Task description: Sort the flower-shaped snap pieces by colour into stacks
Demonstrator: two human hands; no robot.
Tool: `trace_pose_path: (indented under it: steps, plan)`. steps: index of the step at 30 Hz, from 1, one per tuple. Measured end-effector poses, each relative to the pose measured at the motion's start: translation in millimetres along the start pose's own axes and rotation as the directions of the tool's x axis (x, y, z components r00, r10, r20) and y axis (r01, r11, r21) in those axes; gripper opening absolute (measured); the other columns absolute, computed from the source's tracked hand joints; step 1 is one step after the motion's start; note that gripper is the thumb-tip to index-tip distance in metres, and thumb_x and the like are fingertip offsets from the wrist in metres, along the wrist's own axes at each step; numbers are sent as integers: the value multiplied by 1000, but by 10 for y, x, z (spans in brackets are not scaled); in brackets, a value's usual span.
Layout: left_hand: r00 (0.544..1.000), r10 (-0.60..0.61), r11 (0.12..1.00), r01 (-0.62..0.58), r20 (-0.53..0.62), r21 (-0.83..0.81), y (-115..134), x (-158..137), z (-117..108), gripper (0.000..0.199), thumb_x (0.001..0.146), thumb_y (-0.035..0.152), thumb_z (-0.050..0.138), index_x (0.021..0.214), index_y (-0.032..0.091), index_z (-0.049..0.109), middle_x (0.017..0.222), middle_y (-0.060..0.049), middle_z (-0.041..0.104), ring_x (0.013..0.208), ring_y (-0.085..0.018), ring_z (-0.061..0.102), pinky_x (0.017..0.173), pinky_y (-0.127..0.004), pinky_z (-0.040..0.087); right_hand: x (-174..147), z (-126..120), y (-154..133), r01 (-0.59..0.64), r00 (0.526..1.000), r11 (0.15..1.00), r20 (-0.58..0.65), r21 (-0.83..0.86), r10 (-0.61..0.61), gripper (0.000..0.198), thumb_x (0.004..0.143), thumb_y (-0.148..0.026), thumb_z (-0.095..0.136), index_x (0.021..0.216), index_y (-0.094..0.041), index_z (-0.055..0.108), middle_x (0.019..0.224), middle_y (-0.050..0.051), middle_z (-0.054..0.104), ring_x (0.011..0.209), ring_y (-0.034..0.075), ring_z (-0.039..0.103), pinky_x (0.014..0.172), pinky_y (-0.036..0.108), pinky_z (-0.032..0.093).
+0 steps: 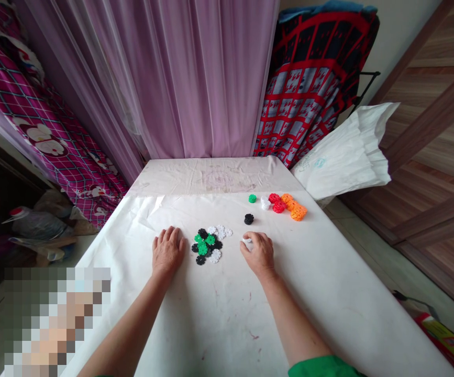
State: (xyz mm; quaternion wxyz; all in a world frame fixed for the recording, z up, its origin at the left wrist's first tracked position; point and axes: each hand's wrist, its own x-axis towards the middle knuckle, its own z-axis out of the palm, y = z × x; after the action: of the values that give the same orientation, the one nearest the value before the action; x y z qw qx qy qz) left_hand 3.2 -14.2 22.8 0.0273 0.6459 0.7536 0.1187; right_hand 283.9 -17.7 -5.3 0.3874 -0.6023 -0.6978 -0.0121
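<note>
My left hand lies flat on the white-covered table, fingers stretched out, just left of a loose pile of notched plastic discs. Green discs, black discs and white discs overlap in that pile. To its right, my right hand is curled with thumb and forefinger around a white notched disc; whether there is more than one cannot be made out. Beyond this hand stands a small black stack of discs. Farther back are a green stack, white discs, red stacks and orange stacks.
The table wears a creased white cover. A white bag stands at its back right edge. Purple curtains hang behind, with a red checked cloth at the right. A plastic bottle is on the left, off the table.
</note>
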Motion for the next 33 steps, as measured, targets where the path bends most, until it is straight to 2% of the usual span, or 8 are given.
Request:
trace_pose_path:
  steps: [4, 7, 10, 15, 22, 28, 31, 33]
  plan:
    - [1000, 1, 1000, -2, 17, 9, 2, -3, -8, 50, 97, 41, 35, 139, 20, 52, 153, -9, 46, 143, -31, 34, 119, -52, 24, -120, 52, -403, 125, 977, 984, 157, 128, -145, 9, 79, -23, 66, 87, -23, 61, 88, 2, 71, 89, 21, 60, 84, 33, 40]
    - [1000, 1, 1000, -2, 20, 15, 8, -10, -17, 51, 97, 41, 34, 140, 19, 51, 153, -9, 45, 144, -31, 33, 119, -52, 23, -191, 107, -646, 97, 964, 992, 240, 79, -113, 27, 74, -33, 74, 96, -23, 61, 96, 4, 70, 94, 24, 60, 84, 35, 41]
    - [1000, -2, 1000, 2, 16, 15, 15, -15, -24, 50, 97, 41, 35, 139, 20, 52, 153, -9, 46, 144, -31, 33, 119, -52, 23, -194, 174, -719, 55, 966, 998, 254, -4, -52, 26, 75, -30, 74, 97, -23, 61, 98, 4, 69, 95, 24, 59, 82, 35, 41]
    - [1000, -4, 1000, 4, 19, 10, 17, -13, -26, 49, 96, 40, 36, 139, 21, 52, 153, -8, 46, 144, -31, 34, 119, -51, 24, -92, 268, -510, 32, 983, 999, 184, -32, -25, 10, 81, -19, 65, 89, -23, 62, 88, 3, 69, 87, 22, 60, 79, 33, 41]
    - [1000, -5, 1000, 5, 0, 0, 0, -4, 3, 48, 96, 40, 37, 138, 23, 54, 152, -8, 47, 143, -30, 35, 118, -51, 25, -65, 306, -327, -32, 993, 999, 115, 21, 29, 18, 77, -15, 63, 94, -21, 63, 92, 6, 70, 89, 23, 62, 82, 34, 44]
    - [1000, 0, 1000, 0, -8, -3, -10, -3, 13, 48, 96, 40, 37, 138, 23, 54, 152, -10, 47, 143, -30, 35, 118, -52, 25, -84, 283, -307, -60, 998, 984, 36, 166, 55, 21, 76, -20, 59, 97, -21, 61, 94, 6, 70, 85, 21, 62, 81, 34, 47]
    - [1000, -1, 1000, 1, 1, 2, -12, -4, 10, 49, 96, 40, 36, 138, 21, 54, 152, -10, 47, 143, -31, 35, 118, -52, 25, -36, 186, -92, -74, 994, 978, -59, 194, 87, 22, 78, -26, 57, 98, -21, 60, 94, 7, 70, 85, 22, 62, 81, 35, 48]
    - [1000, 2, 1000, -2, 5, 3, -15, -5, 11, 49, 96, 40, 36, 138, 21, 53, 152, -10, 47, 143, -31, 35, 118, -52, 24, 2, 110, 111, -138, 980, 973, -120, 185, 162, 23, 77, -30, 56, 98, -21, 60, 92, 7, 69, 83, 22, 62, 79, 36, 49]
